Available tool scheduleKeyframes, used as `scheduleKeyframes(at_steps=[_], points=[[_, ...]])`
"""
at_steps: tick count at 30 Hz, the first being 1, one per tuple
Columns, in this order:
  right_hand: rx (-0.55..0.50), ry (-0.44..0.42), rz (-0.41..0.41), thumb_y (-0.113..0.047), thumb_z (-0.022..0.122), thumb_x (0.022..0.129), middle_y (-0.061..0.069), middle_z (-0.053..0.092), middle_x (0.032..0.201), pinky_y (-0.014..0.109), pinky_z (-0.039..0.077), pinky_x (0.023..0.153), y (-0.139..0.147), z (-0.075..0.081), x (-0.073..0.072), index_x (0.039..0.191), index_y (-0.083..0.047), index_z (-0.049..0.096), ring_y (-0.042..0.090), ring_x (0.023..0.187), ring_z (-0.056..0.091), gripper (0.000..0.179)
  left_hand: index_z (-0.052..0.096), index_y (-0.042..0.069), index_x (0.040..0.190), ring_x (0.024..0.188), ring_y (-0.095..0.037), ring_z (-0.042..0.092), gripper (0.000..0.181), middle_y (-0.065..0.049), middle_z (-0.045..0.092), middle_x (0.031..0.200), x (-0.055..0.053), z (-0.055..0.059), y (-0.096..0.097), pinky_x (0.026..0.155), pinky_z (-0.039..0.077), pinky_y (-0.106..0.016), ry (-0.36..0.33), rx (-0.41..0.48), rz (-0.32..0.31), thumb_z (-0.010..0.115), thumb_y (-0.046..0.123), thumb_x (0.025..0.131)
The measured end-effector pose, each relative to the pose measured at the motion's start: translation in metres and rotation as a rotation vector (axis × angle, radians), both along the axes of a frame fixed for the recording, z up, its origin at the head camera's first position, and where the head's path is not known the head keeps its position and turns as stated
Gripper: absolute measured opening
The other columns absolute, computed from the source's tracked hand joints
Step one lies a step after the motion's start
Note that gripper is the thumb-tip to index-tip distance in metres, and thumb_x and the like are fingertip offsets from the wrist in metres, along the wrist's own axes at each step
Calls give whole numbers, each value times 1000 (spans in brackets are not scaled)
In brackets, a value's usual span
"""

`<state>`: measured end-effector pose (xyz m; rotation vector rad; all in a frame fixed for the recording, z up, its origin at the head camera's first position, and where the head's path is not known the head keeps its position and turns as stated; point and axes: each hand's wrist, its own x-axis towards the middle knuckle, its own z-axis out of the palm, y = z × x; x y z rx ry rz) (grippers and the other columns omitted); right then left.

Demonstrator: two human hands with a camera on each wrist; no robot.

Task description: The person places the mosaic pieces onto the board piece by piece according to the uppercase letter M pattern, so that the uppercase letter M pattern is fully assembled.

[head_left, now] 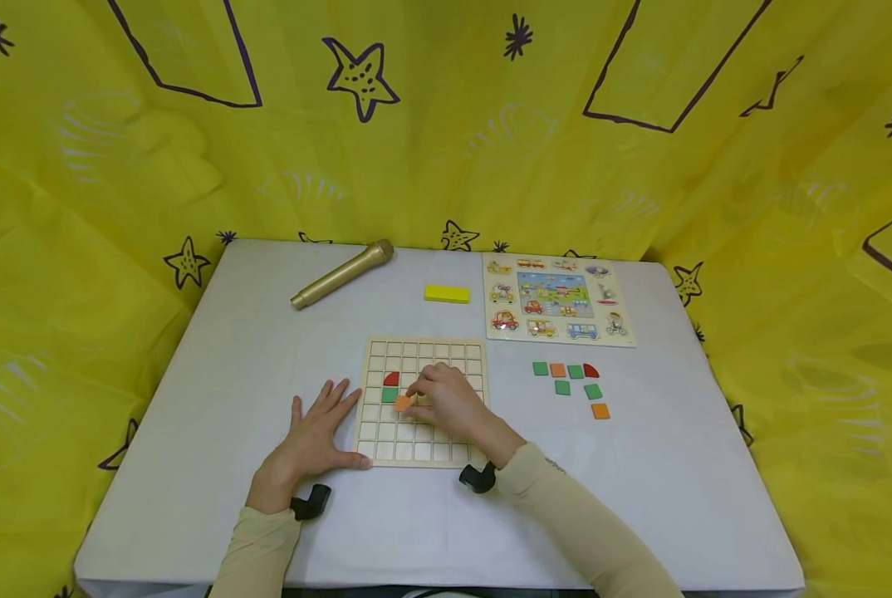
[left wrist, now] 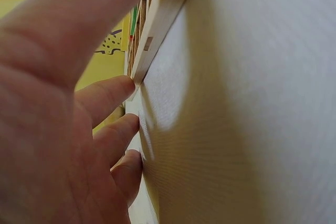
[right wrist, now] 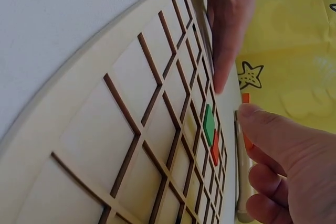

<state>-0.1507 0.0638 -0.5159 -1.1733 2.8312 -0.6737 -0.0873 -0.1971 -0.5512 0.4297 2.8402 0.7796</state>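
Note:
A wooden grid board (head_left: 416,463) lies on the table with a red quarter-circle tile (head_left: 391,379) and a green square tile (head_left: 389,395) in neighbouring cells of one column. Between thumb and fingers, my right hand (head_left: 452,403) pinches an orange square tile (head_left: 403,404) over the board, just right of and below the green one. In the right wrist view the held orange tile (right wrist: 247,98) is raised off the grid and partly covered by the thumb. My left hand (head_left: 313,438) has its fingers spread at the board's left edge, thumb at the near left corner.
Right of the board lie several loose tiles: green squares (head_left: 562,387), orange squares (head_left: 600,411) and a red quarter-circle (head_left: 591,370). Farther back are a gold microphone (head_left: 341,275), a yellow block (head_left: 447,294) and a vehicle picture puzzle (head_left: 554,295). A yellow curtain (head_left: 431,166) surrounds the table.

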Motion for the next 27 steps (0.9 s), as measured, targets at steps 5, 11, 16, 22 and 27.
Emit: scheduleKeyframes(at_steps=[5, 11, 16, 22, 27], points=[[20, 10, -12, -39, 77, 84, -4, 62, 92, 31, 41, 77, -5, -3, 1, 97, -16, 76, 13, 85, 51, 27, 36, 9, 152, 146, -38, 8, 115, -16, 20, 159, 0, 1, 0, 104, -7, -71, 0, -2, -1, 84, 62, 61], [64, 36, -31, -43, 76, 84, -6, 62, 90, 31, 42, 76, -14, -6, 3, 96, -16, 77, 13, 85, 52, 29, 36, 8, 151, 145, -38, 9, 115, -17, 21, 159, 0, 2, -1, 103, -6, -72, 11, -3, -1, 84, 62, 61], [82, 43, -50, -42, 77, 84, -6, 62, 91, 31, 42, 76, -19, -9, 5, 96, -17, 77, 13, 84, 52, 28, 37, 7, 151, 145, -39, 10, 114, -18, 21, 158, 1, 2, 0, 103, -5, -72, 16, -2, -3, 84, 61, 62], [95, 65, -55, -43, 77, 83, -7, 61, 91, 32, 43, 79, -23, -14, 7, 95, -17, 76, 13, 86, 52, 28, 38, 6, 150, 145, -41, 10, 114, -19, 22, 158, 1, 2, 0, 103, -5, -73, 30, 6, -4, 84, 60, 61], [104, 82, -63, -42, 77, 83, -6, 62, 91, 32, 44, 78, -24, -18, 8, 95, -18, 76, 14, 85, 53, 27, 37, 8, 151, 145, -39, 9, 115, -17, 21, 159, 1, 0, 0, 103, -6, -72, 15, 3, -3, 83, 62, 61]])
